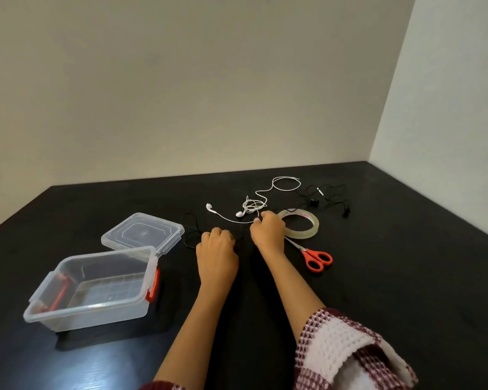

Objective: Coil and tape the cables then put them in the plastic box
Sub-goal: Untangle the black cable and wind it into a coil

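Observation:
White earphones [248, 206] lie tangled on the black table [378, 277], their cable looping toward the back. My right hand [266, 228] has its fingertips pinched on the white cable near the tape roll [302, 222]. My left hand [216, 244] rests curled on a thin black cable [190, 229] that loops to its left; the grip itself is hidden. A second black cable [326, 199] with a plug lies at the back right. The clear plastic box [96, 285] with red latches stands open and holds nothing at the left.
The box's clear lid [143, 233] lies flat behind the box. Orange-handled scissors [313, 256] rest right of my right forearm, just in front of the tape roll. Walls close off the table at the back and right.

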